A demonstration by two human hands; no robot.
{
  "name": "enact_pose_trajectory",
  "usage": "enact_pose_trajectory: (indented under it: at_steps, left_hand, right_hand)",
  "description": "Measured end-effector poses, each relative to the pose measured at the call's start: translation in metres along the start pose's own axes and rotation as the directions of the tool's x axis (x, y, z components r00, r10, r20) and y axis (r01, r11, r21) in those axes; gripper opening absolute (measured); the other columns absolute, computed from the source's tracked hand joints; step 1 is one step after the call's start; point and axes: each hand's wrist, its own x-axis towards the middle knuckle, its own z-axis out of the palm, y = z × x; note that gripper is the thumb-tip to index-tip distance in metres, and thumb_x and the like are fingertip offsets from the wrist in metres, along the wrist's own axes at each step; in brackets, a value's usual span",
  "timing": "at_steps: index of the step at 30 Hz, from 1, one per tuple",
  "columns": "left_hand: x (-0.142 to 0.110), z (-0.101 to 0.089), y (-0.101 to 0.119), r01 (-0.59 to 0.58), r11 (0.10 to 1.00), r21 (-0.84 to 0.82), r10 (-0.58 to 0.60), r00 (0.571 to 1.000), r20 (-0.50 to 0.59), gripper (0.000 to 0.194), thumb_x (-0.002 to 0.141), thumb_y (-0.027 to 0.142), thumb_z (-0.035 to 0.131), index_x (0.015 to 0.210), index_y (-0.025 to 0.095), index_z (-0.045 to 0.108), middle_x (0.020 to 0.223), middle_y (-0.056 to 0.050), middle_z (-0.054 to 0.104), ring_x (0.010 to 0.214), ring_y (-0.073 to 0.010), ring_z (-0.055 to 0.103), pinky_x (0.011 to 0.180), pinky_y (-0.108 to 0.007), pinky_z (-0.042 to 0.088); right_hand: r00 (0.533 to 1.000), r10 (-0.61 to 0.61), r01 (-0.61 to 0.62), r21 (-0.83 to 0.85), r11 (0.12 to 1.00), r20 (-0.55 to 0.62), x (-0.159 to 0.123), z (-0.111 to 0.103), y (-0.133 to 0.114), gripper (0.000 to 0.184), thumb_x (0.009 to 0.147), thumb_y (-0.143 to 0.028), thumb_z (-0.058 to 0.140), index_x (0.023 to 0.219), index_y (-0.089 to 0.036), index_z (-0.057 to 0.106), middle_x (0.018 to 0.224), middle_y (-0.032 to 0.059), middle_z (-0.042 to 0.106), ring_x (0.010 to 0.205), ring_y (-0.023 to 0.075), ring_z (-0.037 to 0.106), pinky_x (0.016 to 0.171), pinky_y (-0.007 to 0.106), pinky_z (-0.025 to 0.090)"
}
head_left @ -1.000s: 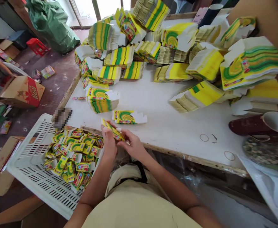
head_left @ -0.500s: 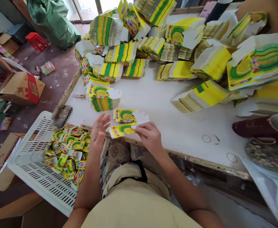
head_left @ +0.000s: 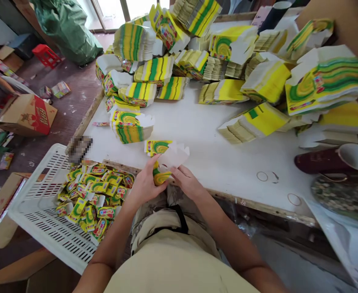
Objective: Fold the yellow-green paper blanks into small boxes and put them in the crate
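A small yellow-and-green printed carton is between my two hands at the table's near edge, its white flaps toward the right. My left hand is wrapped round its left end. The fingers of my right hand pinch its right end by the flaps. Just beyond lies another flat carton on the white table, partly covered by white flaps. A stack of flat cartons stands farther left.
Many stacks of flat cartons line the far side. At left, a white plastic basket holds many small cartons. A dark red mug lies at right. Boxes, a red stool and a green sack are on the floor.
My left hand, open and apart from the carton before, has moved right and closed on it. The carton has turned from flat and extended to a bent shape between both hands.
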Motion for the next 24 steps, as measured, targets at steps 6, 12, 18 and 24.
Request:
enact_pose_trajectory:
  at_steps: [6,12,18,24]
  left_hand:
    - [0.000,0.007,0.002,-0.080,0.997,-0.020,0.082,0.994,0.069,0.060,0.074,0.020,0.066,0.127,0.024,0.037,0.122,-0.009,0.058,0.108,-0.0233,0.062,0.086,-0.034,0.052]
    - [0.007,0.009,-0.002,0.025,1.000,-0.013,-0.022,0.982,0.190,0.060,0.070,0.017,0.065,0.124,0.021,0.038,0.108,-0.008,0.061,0.090,-0.0239,0.065,0.076,-0.036,0.052]
    - [0.009,0.016,-0.011,0.221,0.966,-0.135,-0.249,0.932,-0.262,0.094,0.057,0.033,0.084,0.135,0.017,0.033,0.131,-0.018,0.047,0.116,-0.0311,0.054,0.096,-0.047,0.046]
    - [0.005,0.007,-0.010,0.320,0.614,-0.721,-0.526,0.848,-0.071,0.054,0.075,0.038,0.075,0.116,0.019,0.046,0.097,-0.005,0.070,0.086,-0.0189,0.067,0.078,-0.032,0.053]
  right_hand:
    - [0.971,0.229,-0.237,0.248,0.939,0.064,0.004,0.007,0.009,0.051,0.069,-0.044,0.080,0.113,-0.023,0.068,0.118,0.0053,0.070,0.114,0.0265,0.062,0.102,0.040,0.048]
    - [0.981,-0.151,0.183,-0.335,0.925,0.118,-0.001,0.002,0.015,0.060,0.092,-0.046,0.055,0.145,-0.022,0.043,0.146,0.0100,0.050,0.137,0.0259,0.045,0.115,0.044,0.036]
    - [0.899,-0.439,0.331,-0.660,0.675,0.002,0.008,-0.009,0.026,0.058,0.094,-0.017,0.040,0.152,-0.021,0.034,0.150,0.0097,0.046,0.139,0.0233,0.043,0.117,0.044,0.035]
    - [0.870,-0.484,0.382,-0.750,0.540,0.095,0.010,-0.018,0.023,0.064,0.096,-0.027,0.047,0.155,-0.020,0.021,0.161,0.0120,0.022,0.148,0.0258,0.023,0.117,0.046,0.033]
